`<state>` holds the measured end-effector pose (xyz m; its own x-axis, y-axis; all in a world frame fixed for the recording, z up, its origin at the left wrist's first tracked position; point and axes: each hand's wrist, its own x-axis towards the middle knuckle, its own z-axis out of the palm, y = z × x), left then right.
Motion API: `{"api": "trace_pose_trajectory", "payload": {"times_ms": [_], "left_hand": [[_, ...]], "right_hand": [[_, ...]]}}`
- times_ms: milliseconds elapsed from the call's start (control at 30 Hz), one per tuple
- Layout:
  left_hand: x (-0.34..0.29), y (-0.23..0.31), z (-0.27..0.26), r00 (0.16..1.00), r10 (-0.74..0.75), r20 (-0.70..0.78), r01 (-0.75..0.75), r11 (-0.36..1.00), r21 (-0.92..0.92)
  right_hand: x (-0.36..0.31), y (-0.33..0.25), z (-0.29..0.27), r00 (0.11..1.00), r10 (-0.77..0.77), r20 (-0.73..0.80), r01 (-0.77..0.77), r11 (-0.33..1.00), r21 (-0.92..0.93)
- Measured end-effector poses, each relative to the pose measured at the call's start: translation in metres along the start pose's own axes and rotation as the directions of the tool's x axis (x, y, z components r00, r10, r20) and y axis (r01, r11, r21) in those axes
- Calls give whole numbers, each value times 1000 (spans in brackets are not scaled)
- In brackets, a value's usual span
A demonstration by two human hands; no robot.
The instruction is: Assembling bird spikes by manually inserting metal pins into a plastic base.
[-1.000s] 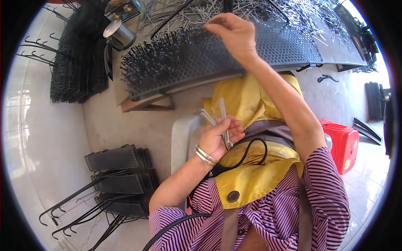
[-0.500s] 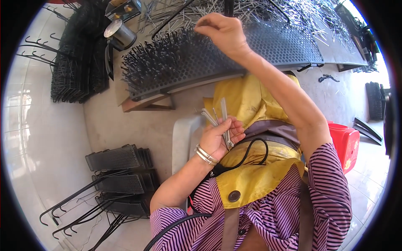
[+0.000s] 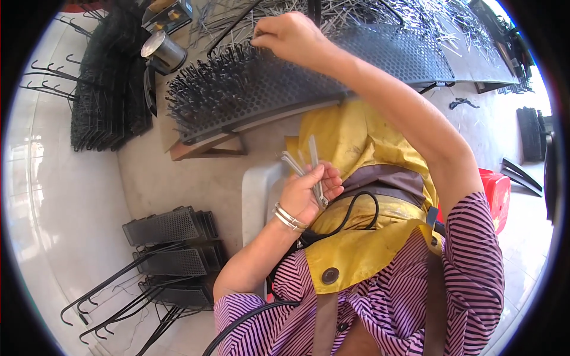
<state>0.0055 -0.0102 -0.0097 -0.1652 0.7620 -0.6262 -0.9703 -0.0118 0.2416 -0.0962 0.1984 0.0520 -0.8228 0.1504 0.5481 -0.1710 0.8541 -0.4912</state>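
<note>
In front of my lap, my left hand [image 3: 306, 194] is closed round several thin grey metal strips [image 3: 314, 149], whose ends fan out above the thumb. My right hand [image 3: 291, 39] reaches across over the long black perforated panel [image 3: 356, 66], thumb and fingertips pinched together. Whatever lies between those fingertips is too small and dark to make out. Just beside them, a dense row of dark upright pieces [image 3: 205, 89] stands in the panel's holes, covering its left part. The right part of the panel shows bare holes.
Loose grey strips [image 3: 427, 18] are heaped behind the panel. A metal mug [image 3: 167, 52] stands at the far left of the table. Black hooked racks [image 3: 163, 228] are stacked on the floor at left. A red stool [image 3: 494, 199] is at my right.
My right hand has shifted left along the panel, closer to the upright pieces, still pinched. My left hand keeps its grip on the strips, almost in the same place.
</note>
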Motion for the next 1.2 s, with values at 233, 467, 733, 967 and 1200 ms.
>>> {"api": "trace_pose_trajectory", "payload": {"times_ms": [233, 467, 733, 967, 1200], "left_hand": [[-2, 1, 0, 1000, 8, -22, -8, 1000, 1], [-3, 2, 2, 1000, 9, -21, -9, 1000, 1], [-2, 2, 2, 1000, 11, -20, -11, 1000, 4], [-2, 2, -1, 1000, 7, -8, -6, 999, 41], [-1, 2, -1, 1000, 1, -4, -1, 998, 59]], "right_hand": [[7, -6, 3, 996, 67, -64, -66, 997, 30], [8, -3, 5, 992, 23, -124, -11, 996, 93], [6, 5, 10, 984, -51, -172, 57, 998, 33], [9, 7, 9, 988, -128, -90, 134, 989, 60], [13, 1, 14, 975, -151, -161, 165, 984, 74]]}}
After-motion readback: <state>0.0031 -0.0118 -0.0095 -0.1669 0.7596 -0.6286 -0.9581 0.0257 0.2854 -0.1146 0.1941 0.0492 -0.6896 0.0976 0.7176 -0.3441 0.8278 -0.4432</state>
